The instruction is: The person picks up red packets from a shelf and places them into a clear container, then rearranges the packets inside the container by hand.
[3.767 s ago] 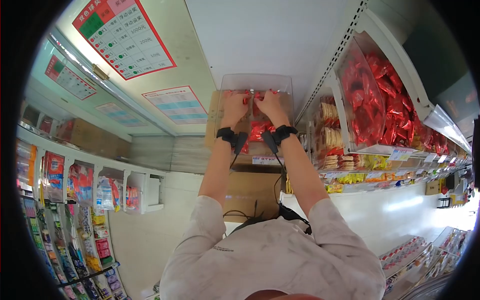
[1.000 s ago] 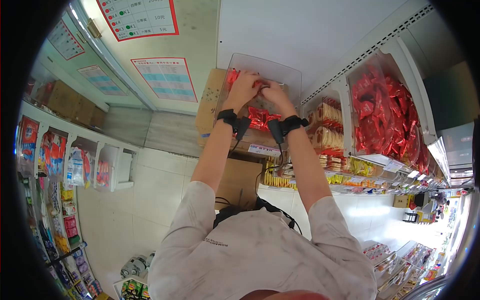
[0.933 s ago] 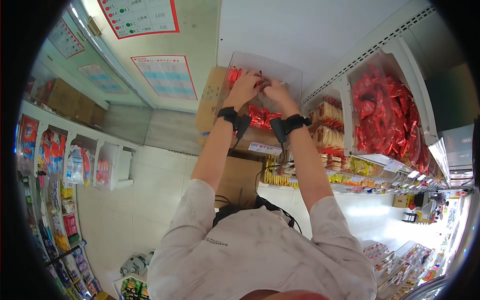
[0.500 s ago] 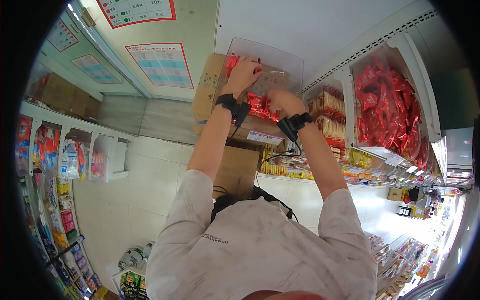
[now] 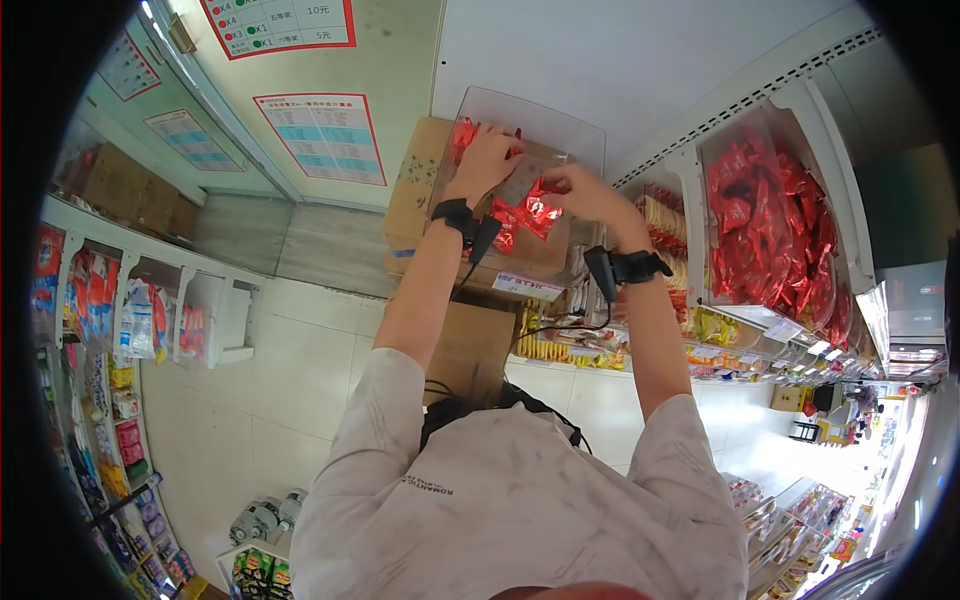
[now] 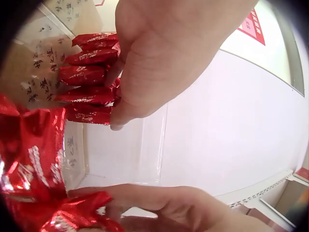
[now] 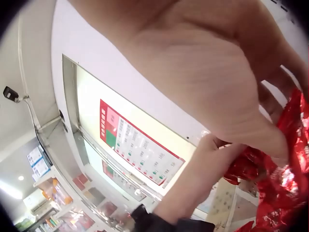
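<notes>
A clear plastic bin (image 5: 590, 135) holds red snack packets, with bare cardboard showing around them. At its back left, a row of packets (image 6: 83, 75) stands side by side. My left hand (image 5: 485, 165) grips this row, its thumb lying along the near end in the left wrist view. My right hand (image 5: 592, 198) pinches a shiny red snack packet (image 5: 541, 212) at the bin's right side. Beside it, more red packets (image 5: 502, 222) lie at the front. The right hand's fingers (image 7: 270, 145) curl at the packet's edge in the right wrist view.
A cardboard box (image 5: 412, 190) shows beside and beneath the bin, with a price label (image 5: 528, 287) on the front. To the right stands a shelf with a large bin of red packets (image 5: 765, 220) and biscuits (image 5: 660, 220). Another carton (image 5: 465, 345) sits below.
My right hand has left the row beside my left hand, moved right and toward me, and lifted a red packet from the front pile. The left hand stays at the row.
</notes>
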Demonstrator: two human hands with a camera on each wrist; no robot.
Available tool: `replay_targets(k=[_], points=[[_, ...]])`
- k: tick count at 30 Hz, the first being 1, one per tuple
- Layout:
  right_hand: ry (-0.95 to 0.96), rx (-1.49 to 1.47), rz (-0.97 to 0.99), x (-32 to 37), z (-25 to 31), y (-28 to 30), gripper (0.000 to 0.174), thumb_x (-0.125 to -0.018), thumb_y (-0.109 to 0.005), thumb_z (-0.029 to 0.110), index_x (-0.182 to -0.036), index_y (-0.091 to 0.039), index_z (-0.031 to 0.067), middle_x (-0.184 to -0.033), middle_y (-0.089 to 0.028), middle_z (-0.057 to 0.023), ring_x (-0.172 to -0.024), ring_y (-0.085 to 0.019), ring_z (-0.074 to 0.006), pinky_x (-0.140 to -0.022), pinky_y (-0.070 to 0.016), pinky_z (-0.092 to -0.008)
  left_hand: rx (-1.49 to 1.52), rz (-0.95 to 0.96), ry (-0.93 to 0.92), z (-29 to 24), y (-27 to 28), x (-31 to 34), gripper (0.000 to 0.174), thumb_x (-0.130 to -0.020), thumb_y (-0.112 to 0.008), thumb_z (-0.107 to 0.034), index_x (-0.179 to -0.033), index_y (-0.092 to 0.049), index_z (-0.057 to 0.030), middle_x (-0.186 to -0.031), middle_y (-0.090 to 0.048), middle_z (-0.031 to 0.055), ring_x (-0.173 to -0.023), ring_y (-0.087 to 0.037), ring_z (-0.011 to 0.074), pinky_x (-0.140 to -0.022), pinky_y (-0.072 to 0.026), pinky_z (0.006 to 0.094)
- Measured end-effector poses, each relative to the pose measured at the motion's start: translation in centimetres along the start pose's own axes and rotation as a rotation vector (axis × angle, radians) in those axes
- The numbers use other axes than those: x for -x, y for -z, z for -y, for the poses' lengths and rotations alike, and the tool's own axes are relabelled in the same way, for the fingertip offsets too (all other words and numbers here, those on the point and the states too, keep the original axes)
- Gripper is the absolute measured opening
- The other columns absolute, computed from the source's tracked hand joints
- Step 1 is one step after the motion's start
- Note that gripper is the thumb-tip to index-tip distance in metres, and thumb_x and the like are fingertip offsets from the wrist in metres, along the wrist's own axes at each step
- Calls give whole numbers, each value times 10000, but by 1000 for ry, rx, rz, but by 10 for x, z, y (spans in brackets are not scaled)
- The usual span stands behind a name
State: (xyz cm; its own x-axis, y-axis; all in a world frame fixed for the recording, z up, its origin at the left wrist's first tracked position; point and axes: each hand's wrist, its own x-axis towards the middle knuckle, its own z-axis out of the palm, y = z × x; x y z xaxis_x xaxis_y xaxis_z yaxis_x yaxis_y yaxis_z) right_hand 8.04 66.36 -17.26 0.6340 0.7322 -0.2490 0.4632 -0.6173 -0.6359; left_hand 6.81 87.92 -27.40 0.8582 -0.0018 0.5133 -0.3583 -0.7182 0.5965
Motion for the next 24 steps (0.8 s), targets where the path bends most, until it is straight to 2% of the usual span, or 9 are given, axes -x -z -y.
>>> replay_targets(k=[3, 6, 9, 12, 15, 18, 21, 24], points=[[42, -198, -11, 14, 10, 11, 399, -929, -701, 164, -1289, -633, 6, -1186, -697, -122, -1114, -646, -214, -981, -508, -361, 25, -64, -12, 0, -3, 0, 140, -802, -748, -171, -919, -751, -96, -1081, -638, 66, -1124, -538, 299, -963, -477, 406], [11, -168, -10, 29, 33, 21, 439, -944, -700, 185, -1345, -602, 33, -1250, -662, -118, -1185, -614, -209, -1038, -476, -351, 18, -55, -11, -4, 1, 0, 129, -807, -741, -171, -916, -754, -103, -1085, -638, 64, -1132, -541, 297, -957, -483, 404], [7, -197, -20, 36, 47, 24, 400, -929, -685, 126, -1313, -616, 36, -1280, -642, -112, -1207, -599, -207, -1045, -477, -359, 13, 19, 41, -7, 4, 0, 174, -847, -733, -195, -985, -765, -96, -1144, -638, 82, -1154, -539, 303, -1000, -465, 392], [148, -296, -66, 38, 48, 22, 318, -903, -656, 52, -1220, -636, 23, -1295, -633, -96, -1227, -588, -215, -1048, -478, -373, -4, -1, 31, -5, 2, 0, 176, -829, -739, -185, -976, -762, -90, -1143, -638, 86, -1156, -536, 305, -996, -468, 398], [238, -295, -321, 40, 43, 10, 267, -878, -617, -6, -1143, -628, 16, -1312, -602, -86, -1242, -575, -224, -1058, -473, -382, 46, -36, -18, -4, 3, 1, 204, -802, -747, -174, -986, -756, -88, -1142, -638, 93, -1154, -532, 308, -998, -464, 403], [168, -666, -406, 45, 48, 4, 261, -863, -551, -77, -1096, -638, 3, -1398, -547, -123, -1299, -547, -239, -1078, -463, -391, 68, -79, -53, -10, 8, 4, 199, -797, -750, -194, -942, -746, -57, -1087, -640, 86, -1124, -545, 314, -952, -482, 405], [155, -862, -330, 54, 56, 0, 267, -856, -542, -99, -1084, -641, -2, -1416, -527, -110, -1322, -531, -223, -1076, -465, -373, 82, -41, -35, -11, 8, 3, 235, -787, -745, -207, -966, -743, -55, -1086, -643, 98, -1129, -541, 320, -955, -478, 406], [218, -1072, -309, 55, 60, -3, 245, -870, -555, -88, -1079, -649, -2, -1374, -557, -111, -1266, -565, -206, -1010, -504, -340, 93, -45, -35, -8, 6, 4, 260, -778, -741, -221, -978, -741, -56, -1093, -643, 101, -1130, -539, 322, -956, -477, 406]])
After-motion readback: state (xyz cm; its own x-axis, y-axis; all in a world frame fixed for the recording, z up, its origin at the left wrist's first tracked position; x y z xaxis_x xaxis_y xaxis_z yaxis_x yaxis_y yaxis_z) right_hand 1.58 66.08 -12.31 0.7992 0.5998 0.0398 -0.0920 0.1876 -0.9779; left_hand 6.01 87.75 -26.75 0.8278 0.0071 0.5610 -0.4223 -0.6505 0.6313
